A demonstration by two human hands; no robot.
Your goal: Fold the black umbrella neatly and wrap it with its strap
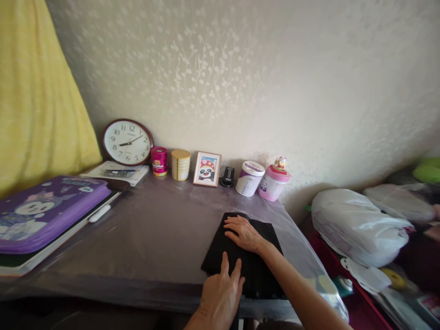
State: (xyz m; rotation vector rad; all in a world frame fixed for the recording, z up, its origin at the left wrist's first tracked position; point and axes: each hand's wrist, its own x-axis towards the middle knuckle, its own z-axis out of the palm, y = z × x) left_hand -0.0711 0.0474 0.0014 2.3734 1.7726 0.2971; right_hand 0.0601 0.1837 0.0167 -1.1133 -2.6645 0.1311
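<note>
Under the right grip (244, 233), black cloth (253, 270)

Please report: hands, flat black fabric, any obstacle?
Right hand resting on flat black fabric. Left hand over near side, contact unclear. White-purple cylindrical canister behind, apart; nothing seen blocking.

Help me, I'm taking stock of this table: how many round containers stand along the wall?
4: the magenta tin beside the clock, the yellow container left of the picture frame, the white-and-purple tub right of the frame, and the pink-lidded jar at the right end.
</note>
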